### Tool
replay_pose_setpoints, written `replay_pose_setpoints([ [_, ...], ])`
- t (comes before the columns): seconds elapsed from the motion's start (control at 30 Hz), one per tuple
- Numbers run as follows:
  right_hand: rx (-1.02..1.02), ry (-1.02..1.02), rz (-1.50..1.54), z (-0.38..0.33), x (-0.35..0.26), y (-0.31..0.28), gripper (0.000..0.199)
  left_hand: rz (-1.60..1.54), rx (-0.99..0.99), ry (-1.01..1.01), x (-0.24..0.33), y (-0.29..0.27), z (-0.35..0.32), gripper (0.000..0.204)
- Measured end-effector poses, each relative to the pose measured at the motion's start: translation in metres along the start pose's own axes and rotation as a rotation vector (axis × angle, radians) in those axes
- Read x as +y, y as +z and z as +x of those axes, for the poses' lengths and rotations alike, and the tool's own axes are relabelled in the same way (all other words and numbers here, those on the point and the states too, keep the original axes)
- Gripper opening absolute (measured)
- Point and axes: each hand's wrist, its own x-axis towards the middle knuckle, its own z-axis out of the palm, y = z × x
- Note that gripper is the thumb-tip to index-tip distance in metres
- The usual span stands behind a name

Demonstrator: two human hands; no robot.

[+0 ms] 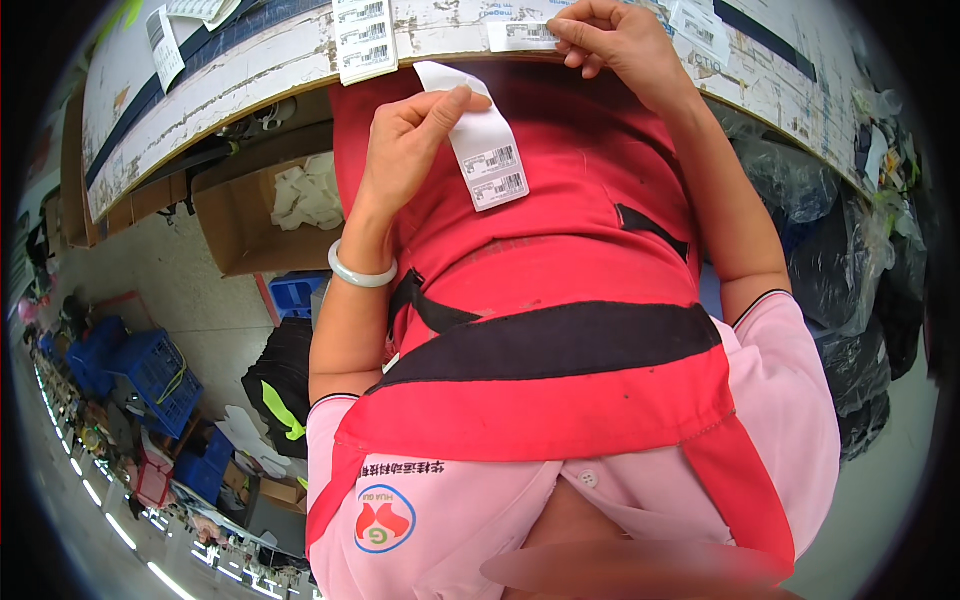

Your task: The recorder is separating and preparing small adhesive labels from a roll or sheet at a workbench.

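Observation:
My left hand (412, 140), with a pale bangle (362, 270) on its wrist, pinches a strip of label backing (488, 150) between thumb and fingers. The strip hangs over my red apron; its upper part is bare white and barcode labels show at its lower end. At the table's near edge, my right hand (635, 50) has its thumb and fingertips closed on the right end of a white barcode label (515, 37). That label lies on the worn white table (270, 75). Between the hands and to the left lies a sheet of similar labels (364, 38), overhanging the edge.
More labels lie at the table's far left (164, 48) and right (700, 30). A cardboard box (232, 215) with crumpled pale material stands below left. Blue crates (155, 372) stand farther left on the floor. Plastic-wrapped dark bundles (840, 270) are to my right.

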Motion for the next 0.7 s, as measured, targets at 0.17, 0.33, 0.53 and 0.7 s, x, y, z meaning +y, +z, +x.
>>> replay_pose_setpoints([
  [0.17,-0.021,-0.01,-0.007,0.012,0.014,-0.002,0.013,0.001,-0.017,-0.018,-0.003,0.001,0.002,0.032],
  [0.33,-0.013,0.016,-0.03,0.011,0.006,0.002,0.014,-0.009,-0.014,-0.032,-0.007,0.001,0.0,0.03],
  [0.53,-0.007,0.008,-0.049,0.01,0.006,0.003,0.015,-0.006,-0.028,-0.031,-0.008,0.002,0.0,0.03],
  [0.7,-0.002,0.004,-0.057,0.011,0.006,0.004,0.015,-0.022,-0.032,-0.033,-0.007,0.003,0.0,0.03],
])
